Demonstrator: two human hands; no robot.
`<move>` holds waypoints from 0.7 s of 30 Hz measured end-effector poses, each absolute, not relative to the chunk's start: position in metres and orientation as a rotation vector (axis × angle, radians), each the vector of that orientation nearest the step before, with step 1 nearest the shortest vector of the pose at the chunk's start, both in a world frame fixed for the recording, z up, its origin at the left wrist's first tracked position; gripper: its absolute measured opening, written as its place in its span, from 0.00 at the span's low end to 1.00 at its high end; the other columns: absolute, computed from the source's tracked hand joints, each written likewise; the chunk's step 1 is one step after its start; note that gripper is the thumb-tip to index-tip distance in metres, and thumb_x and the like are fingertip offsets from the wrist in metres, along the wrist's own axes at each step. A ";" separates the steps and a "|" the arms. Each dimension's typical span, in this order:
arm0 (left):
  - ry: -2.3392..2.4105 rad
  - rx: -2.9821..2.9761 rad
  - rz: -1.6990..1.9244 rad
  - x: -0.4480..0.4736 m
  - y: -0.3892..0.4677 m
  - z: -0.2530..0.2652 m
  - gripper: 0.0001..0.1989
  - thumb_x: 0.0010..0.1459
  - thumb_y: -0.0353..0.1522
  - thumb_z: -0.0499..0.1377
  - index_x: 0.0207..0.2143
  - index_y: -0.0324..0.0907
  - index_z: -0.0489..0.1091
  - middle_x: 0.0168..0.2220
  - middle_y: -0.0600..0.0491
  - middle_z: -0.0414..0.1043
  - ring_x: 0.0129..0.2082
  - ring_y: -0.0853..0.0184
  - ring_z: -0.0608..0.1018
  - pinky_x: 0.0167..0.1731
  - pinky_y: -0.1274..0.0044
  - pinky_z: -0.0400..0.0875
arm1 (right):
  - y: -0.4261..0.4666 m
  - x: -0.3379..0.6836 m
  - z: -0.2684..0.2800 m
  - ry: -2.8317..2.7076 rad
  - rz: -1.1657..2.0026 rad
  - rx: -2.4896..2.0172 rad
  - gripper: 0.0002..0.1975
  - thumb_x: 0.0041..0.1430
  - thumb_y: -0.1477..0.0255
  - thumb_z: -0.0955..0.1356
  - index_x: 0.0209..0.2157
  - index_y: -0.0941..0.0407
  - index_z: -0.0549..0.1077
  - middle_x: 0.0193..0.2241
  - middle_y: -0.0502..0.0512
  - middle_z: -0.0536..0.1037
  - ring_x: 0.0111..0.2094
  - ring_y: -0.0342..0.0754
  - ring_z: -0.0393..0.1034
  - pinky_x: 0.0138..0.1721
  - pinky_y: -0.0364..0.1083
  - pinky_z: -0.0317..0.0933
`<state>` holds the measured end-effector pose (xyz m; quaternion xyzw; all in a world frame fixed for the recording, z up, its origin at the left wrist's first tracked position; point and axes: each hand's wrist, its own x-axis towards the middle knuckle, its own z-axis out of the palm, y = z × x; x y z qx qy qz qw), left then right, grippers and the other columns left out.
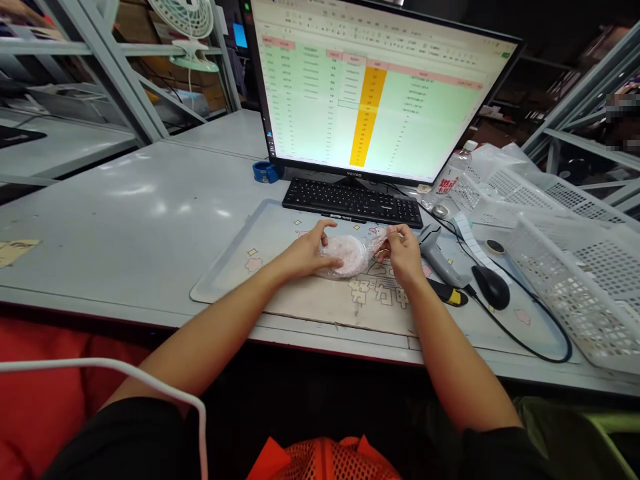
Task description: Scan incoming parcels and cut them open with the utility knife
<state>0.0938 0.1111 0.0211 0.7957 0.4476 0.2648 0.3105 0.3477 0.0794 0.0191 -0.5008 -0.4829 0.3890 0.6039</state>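
A round, pale pink-white item in clear bubble wrap lies on the printed desk mat. My left hand curls around its left side, with the thumb pressed on top of it. At the right, my right hand pinches a loose end of the clear wrap between thumb and fingers. What the wrapped item is cannot be made out through the plastic.
Behind my hands are a black keyboard and a monitor. To the right are a grey barcode scanner, a yellow-black cutter, a mouse with a looping cable, a bottle and white plastic baskets. A blue tape roll stands left of the keyboard.
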 end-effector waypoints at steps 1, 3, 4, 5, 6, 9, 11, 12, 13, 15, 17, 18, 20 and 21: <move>1.183 2.140 0.638 0.093 0.111 0.021 0.52 0.49 0.49 0.73 0.71 0.47 0.57 0.56 0.44 0.72 0.48 0.53 0.78 0.47 0.67 0.71 | 0.078 0.349 0.019 -1.150 0.924 -1.167 0.26 0.54 0.47 0.73 0.37 0.49 0.61 0.25 0.46 0.75 0.23 0.47 0.73 0.18 0.43 0.64; 1.146 2.222 0.528 0.093 0.111 0.023 0.55 0.47 0.50 0.74 0.74 0.49 0.56 0.67 0.42 0.65 0.60 0.47 0.74 0.57 0.63 0.68 | 0.077 0.350 0.016 -1.238 0.981 -1.206 0.24 0.52 0.52 0.74 0.39 0.49 0.62 0.29 0.48 0.77 0.26 0.48 0.74 0.21 0.44 0.67; 1.123 2.246 0.474 0.093 0.111 0.024 0.53 0.47 0.50 0.74 0.72 0.49 0.59 0.69 0.43 0.64 0.63 0.46 0.73 0.60 0.63 0.67 | 0.076 0.351 0.014 -1.293 0.994 -1.240 0.22 0.51 0.55 0.73 0.40 0.49 0.62 0.30 0.48 0.78 0.27 0.48 0.74 0.22 0.45 0.68; 1.103 2.254 0.420 0.093 0.110 0.024 0.51 0.46 0.50 0.74 0.70 0.48 0.63 0.69 0.44 0.66 0.63 0.46 0.73 0.61 0.64 0.67 | 0.076 0.350 0.013 -1.363 0.981 -1.283 0.21 0.51 0.58 0.73 0.40 0.50 0.63 0.31 0.48 0.77 0.28 0.49 0.73 0.23 0.46 0.69; 1.091 2.250 0.382 0.093 0.110 0.025 0.48 0.46 0.49 0.75 0.67 0.47 0.67 0.66 0.45 0.70 0.62 0.46 0.75 0.60 0.65 0.68 | 0.074 0.350 0.013 -1.447 0.931 -1.327 0.18 0.50 0.60 0.72 0.40 0.50 0.64 0.31 0.48 0.77 0.29 0.49 0.72 0.25 0.47 0.69; 1.074 2.211 0.396 0.095 0.108 0.025 0.38 0.46 0.46 0.75 0.58 0.46 0.73 0.58 0.47 0.79 0.57 0.48 0.79 0.55 0.66 0.70 | 0.066 0.347 0.021 -1.604 0.606 -1.375 0.09 0.54 0.66 0.68 0.37 0.52 0.69 0.34 0.52 0.77 0.32 0.49 0.71 0.34 0.49 0.70; 1.098 2.216 0.421 0.098 0.106 0.024 0.35 0.47 0.45 0.75 0.57 0.46 0.73 0.56 0.46 0.80 0.55 0.47 0.80 0.52 0.66 0.71 | 0.058 0.342 0.032 -1.566 0.387 -1.286 0.06 0.59 0.67 0.66 0.38 0.53 0.71 0.37 0.56 0.78 0.37 0.50 0.73 0.41 0.51 0.70; 1.132 2.230 0.408 0.100 0.105 0.023 0.35 0.48 0.45 0.74 0.56 0.45 0.73 0.54 0.45 0.81 0.54 0.46 0.80 0.50 0.67 0.71 | 0.053 0.339 0.037 -1.552 0.317 -1.226 0.06 0.62 0.67 0.65 0.39 0.53 0.71 0.40 0.58 0.79 0.40 0.52 0.74 0.43 0.51 0.70; 1.175 2.248 0.378 0.102 0.104 0.023 0.35 0.49 0.46 0.74 0.57 0.45 0.72 0.53 0.45 0.81 0.52 0.46 0.81 0.48 0.67 0.71 | 0.050 0.336 0.041 -1.575 0.278 -1.176 0.06 0.63 0.67 0.64 0.39 0.53 0.72 0.41 0.59 0.79 0.43 0.53 0.74 0.45 0.52 0.69; 1.270 2.284 0.302 0.105 0.102 0.024 0.37 0.49 0.47 0.74 0.58 0.44 0.70 0.50 0.43 0.82 0.49 0.44 0.82 0.43 0.68 0.71 | 0.045 0.330 0.044 -1.709 0.286 -1.135 0.07 0.64 0.66 0.65 0.39 0.53 0.72 0.42 0.60 0.80 0.46 0.54 0.74 0.46 0.52 0.69; 1.344 2.314 0.241 0.107 0.099 0.027 0.38 0.50 0.48 0.74 0.59 0.43 0.70 0.49 0.41 0.82 0.48 0.43 0.82 0.40 0.68 0.71 | 0.044 0.327 0.041 -1.825 0.392 -1.173 0.09 0.63 0.64 0.67 0.40 0.53 0.73 0.40 0.59 0.80 0.43 0.54 0.75 0.45 0.52 0.68; 1.372 2.330 0.215 0.108 0.098 0.029 0.38 0.51 0.49 0.73 0.59 0.43 0.70 0.50 0.40 0.81 0.48 0.42 0.82 0.40 0.68 0.71 | 0.044 0.326 0.039 -1.854 0.453 -1.200 0.11 0.63 0.62 0.68 0.42 0.53 0.73 0.40 0.58 0.80 0.42 0.54 0.74 0.44 0.52 0.67; 1.412 2.369 0.151 0.110 0.096 0.032 0.36 0.52 0.51 0.72 0.58 0.43 0.73 0.50 0.39 0.81 0.48 0.40 0.82 0.41 0.66 0.71 | 0.045 0.326 0.033 -1.904 0.532 -1.253 0.16 0.63 0.59 0.70 0.47 0.54 0.73 0.42 0.58 0.81 0.41 0.53 0.74 0.45 0.51 0.67; 1.424 2.393 0.116 0.111 0.095 0.033 0.35 0.53 0.52 0.72 0.57 0.44 0.75 0.50 0.38 0.82 0.48 0.40 0.82 0.42 0.66 0.71 | 0.045 0.326 0.032 -1.942 0.538 -1.289 0.18 0.62 0.59 0.71 0.48 0.54 0.73 0.43 0.58 0.81 0.42 0.54 0.74 0.45 0.51 0.66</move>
